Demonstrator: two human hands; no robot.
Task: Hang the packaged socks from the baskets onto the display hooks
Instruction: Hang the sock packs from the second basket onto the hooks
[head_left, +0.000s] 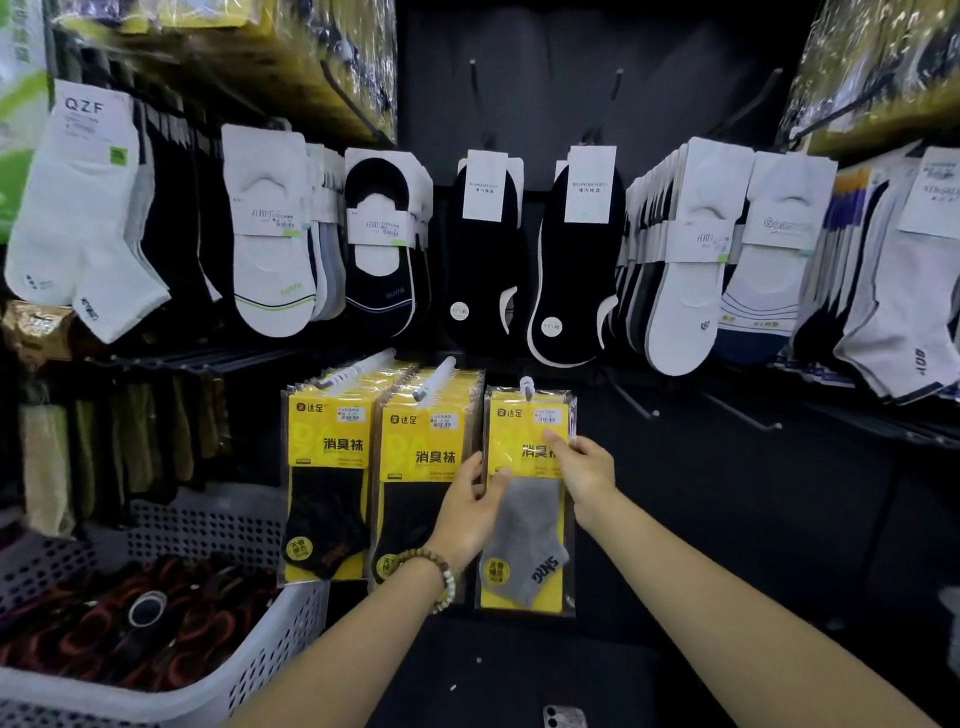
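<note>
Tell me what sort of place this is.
Most likely a shop's sock aisle: carded socks hang in rows on hooks, yellow packs fill lower hooks, and a basket of stock sits lower left. The left hand and right hand hold a grey-sock pack on its hook.

A white perforated basket (291, 629) runs off the left and bottom edges; blurred yellow packs (291, 52) are cropped at the top. The left hand (469, 513) covers part of the grey sock pack (524, 519) (label print too small to read).
</note>
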